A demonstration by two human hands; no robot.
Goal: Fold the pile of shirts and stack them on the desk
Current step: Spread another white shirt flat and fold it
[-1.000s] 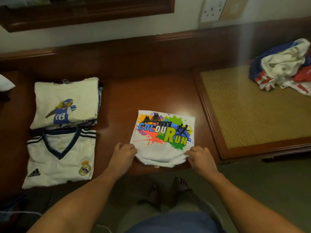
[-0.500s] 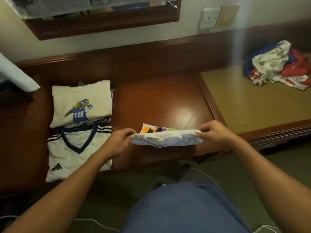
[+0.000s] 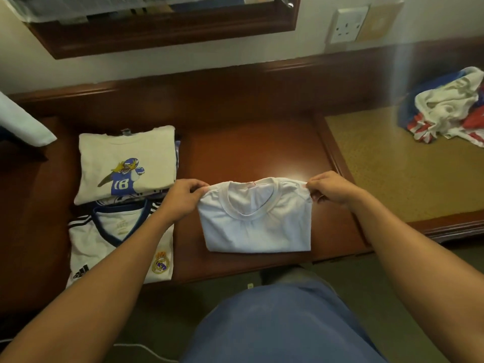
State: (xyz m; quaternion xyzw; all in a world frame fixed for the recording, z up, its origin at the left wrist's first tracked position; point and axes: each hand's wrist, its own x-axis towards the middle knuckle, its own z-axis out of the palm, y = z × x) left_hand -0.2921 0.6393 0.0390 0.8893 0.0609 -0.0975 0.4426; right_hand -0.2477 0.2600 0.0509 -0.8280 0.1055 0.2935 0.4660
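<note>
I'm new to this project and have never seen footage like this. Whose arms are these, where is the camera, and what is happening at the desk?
No machine here: these are a person's two bare arms, filmed by a wide-angle camera worn on their head, looking forward and down, so the arms enter from the bottom edge. The left hand and right hand each pinch a top corner of a folded white shirt, collar up, on the wooden desk. Left of it lie shirts already folded: a cream shirt printed with a number 18 player, and a white jersey nearer the person. At far right waits a crumpled pile of unfolded shirts.
</note>
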